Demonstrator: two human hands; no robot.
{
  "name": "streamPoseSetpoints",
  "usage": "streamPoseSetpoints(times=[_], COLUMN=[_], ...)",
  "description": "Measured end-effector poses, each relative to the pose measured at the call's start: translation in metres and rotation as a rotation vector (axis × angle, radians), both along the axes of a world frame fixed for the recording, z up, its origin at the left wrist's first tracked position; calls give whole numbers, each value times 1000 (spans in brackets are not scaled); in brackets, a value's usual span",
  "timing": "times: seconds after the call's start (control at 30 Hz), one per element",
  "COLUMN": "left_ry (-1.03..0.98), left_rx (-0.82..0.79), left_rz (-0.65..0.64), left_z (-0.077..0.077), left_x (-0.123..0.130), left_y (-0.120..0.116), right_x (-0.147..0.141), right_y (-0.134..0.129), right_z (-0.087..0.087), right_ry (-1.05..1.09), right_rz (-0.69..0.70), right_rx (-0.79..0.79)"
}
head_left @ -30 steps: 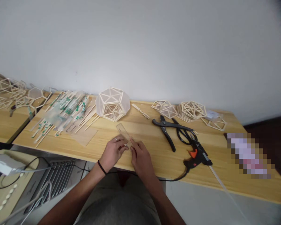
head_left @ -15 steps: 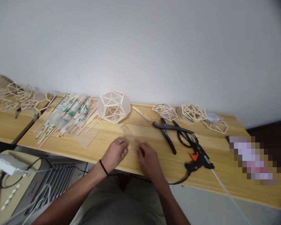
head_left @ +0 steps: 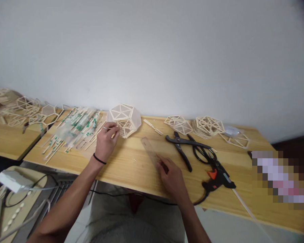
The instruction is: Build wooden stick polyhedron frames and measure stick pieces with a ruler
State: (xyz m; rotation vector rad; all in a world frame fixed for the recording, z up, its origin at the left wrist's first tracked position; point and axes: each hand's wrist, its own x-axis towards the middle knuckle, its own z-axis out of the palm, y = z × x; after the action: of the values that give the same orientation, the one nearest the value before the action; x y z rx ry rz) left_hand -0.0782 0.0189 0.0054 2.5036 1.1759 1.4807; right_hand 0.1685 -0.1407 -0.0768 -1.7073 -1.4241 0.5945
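Observation:
My left hand (head_left: pixel 105 140) is stretched out to the left, beside the lower edge of a half-dome of wooden sticks (head_left: pixel 124 115) with translucent panels. Its fingers are curled and seem to pinch a short wooden stick. My right hand (head_left: pixel 171 176) rests on the wooden table (head_left: pixel 131 165), with its fingertips gripping the near end of a clear plastic ruler (head_left: pixel 149 149). The ruler lies slanted on the table, pointing up and to the left.
A heap of wrapped wooden sticks (head_left: pixel 77 126) lies left of the dome. To the right are black pliers (head_left: pixel 180 145), scissors (head_left: pixel 200 150), a black and orange glue gun (head_left: pixel 218 177) and flat stick frames (head_left: pixel 209 125). A second table (head_left: pixel 5 141) holds more frames.
My left hand has let go of the ruler and moved up and left to the dome. My right hand has slid right, taking the ruler with it. The view has tilted a little.

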Motion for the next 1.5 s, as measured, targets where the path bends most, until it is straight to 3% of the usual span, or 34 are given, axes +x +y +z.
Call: streamPoseSetpoints(times=[0.4,0.63,0.77,0.87,1.1,1.3,1.5], left_ry=[28,47,54,111,261,225,51], left_rx=[119,64,-21,-126,-312,-393,-430], left_rz=[52,73,66,4,-149,-253,-102], left_z=[-6,-6,-4,-16,-62,-62,-58], left_x=[3,1,0,2,22,17,-12], left_y=[4,2,-11,-34,-88,-100,-80], right_x=[0,2,2,-1,-8,-10,-15], right_y=[-1,-1,1,6,34,69,81], right_z=[2,-1,-2,-2,7,15,18], right_ry=[18,-25,-66,-113,-242,-330,-332], right_rz=[11,25,34,44,121,187,249], right_rx=[-15,-10,-21,-40,-106,-128,-103])
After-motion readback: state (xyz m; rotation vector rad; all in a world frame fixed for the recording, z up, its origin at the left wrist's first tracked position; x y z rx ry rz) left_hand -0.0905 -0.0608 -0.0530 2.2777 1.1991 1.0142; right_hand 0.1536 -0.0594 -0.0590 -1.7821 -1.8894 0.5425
